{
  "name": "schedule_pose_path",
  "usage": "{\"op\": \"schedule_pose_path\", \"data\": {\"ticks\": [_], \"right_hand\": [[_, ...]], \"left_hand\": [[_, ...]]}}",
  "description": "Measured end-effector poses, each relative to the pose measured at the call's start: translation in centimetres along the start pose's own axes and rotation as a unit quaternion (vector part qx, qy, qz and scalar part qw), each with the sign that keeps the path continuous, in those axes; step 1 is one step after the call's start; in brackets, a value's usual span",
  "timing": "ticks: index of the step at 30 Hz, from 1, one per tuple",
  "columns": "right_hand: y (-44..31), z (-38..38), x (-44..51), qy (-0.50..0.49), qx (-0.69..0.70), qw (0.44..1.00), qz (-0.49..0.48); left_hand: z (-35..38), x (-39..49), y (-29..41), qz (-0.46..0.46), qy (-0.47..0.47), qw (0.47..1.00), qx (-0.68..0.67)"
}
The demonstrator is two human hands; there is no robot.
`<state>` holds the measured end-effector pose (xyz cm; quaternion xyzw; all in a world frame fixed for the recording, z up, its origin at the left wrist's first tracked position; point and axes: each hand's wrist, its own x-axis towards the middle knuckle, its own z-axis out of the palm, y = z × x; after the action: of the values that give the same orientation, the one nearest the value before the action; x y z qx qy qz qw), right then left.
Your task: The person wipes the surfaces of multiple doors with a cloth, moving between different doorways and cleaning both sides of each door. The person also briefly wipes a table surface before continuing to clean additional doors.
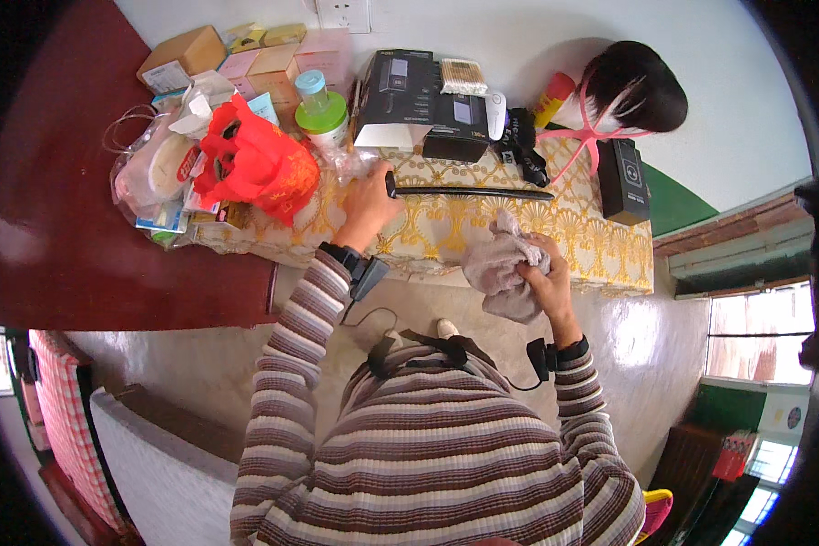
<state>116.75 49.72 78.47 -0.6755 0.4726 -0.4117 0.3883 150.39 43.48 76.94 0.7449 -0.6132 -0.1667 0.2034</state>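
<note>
Low over the patterned tablecloth (423, 232), my left hand (370, 203) is closed around the end of a long, thin black rod-like object (474, 192). A black block-like part shows by my fingers, and the rod points to the right; its exact kind is unclear. My right hand (549, 276) grips a crumpled greyish cloth (501, 266) at the table's front edge, below the rod's right half. The cloth hangs partly over the edge. Beyond my left hand lies crumpled clear plastic (348, 160).
A red bag (263, 164) and a plastic bag of items (153, 164) crowd the left. Behind stand a green-lidded jar (322, 116), black printed boxes (392, 95) and a cotton swab pack (463, 76). At right are a dark wig on a pink stand (590, 133) and a black box (624, 181).
</note>
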Motion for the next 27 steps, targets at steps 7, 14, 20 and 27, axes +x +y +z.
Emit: {"op": "schedule_pose_path", "data": {"ticks": [7, 14, 20, 27], "right_hand": [[-3.6, 0.4, 0.6, 0.038, 0.164, 0.982, 0.089], [-5.3, 2.9, 4.4, 0.014, -0.014, 1.000, -0.011], [-2.4, 13.7, 9.7, 0.036, -0.411, 0.908, -0.078], [-3.0, 20.4, 7.5, -0.163, -0.313, 0.900, -0.254]], "left_hand": [[-1.1, -1.6, -1.4, 0.095, 0.045, 0.982, -0.157], [-9.7, -13.1, -9.8, -0.066, -0.070, 0.866, -0.491], [-14.5, -21.2, -15.7, -0.137, 0.015, 0.862, -0.487], [-18.7, -24.2, -19.4, -0.195, 0.035, 0.870, -0.451]]}}
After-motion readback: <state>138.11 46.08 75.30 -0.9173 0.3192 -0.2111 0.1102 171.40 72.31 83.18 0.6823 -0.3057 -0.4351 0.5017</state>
